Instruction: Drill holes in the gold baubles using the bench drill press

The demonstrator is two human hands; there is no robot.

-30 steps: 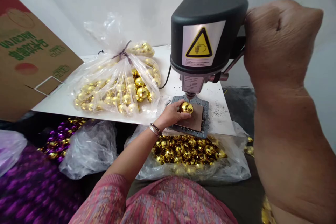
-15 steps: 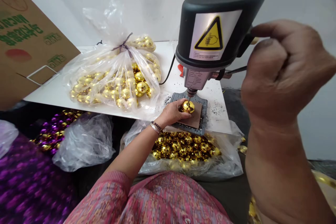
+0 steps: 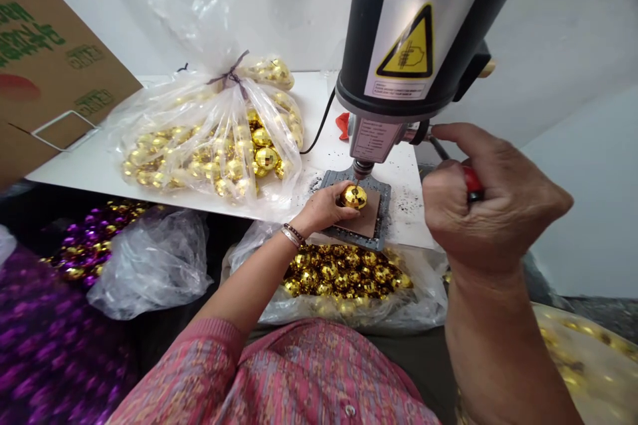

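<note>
Nearest, the right hand (image 3: 491,202) is closed around the red handle (image 3: 472,180) of a black drill press (image 3: 423,89). Farther, the left hand (image 3: 325,208) is gripping one gold ball (image 3: 355,198) with thumb and fingers, over the brown board (image 3: 369,220), directly under the drill bit (image 3: 357,181). Behind, a tied bag (image 3: 212,139) lies on the white counter (image 3: 316,93).

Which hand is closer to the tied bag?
Left. The left hand, holding a ball, is just right of the bag; the right hand, gripping a handle, is farther right.
</note>
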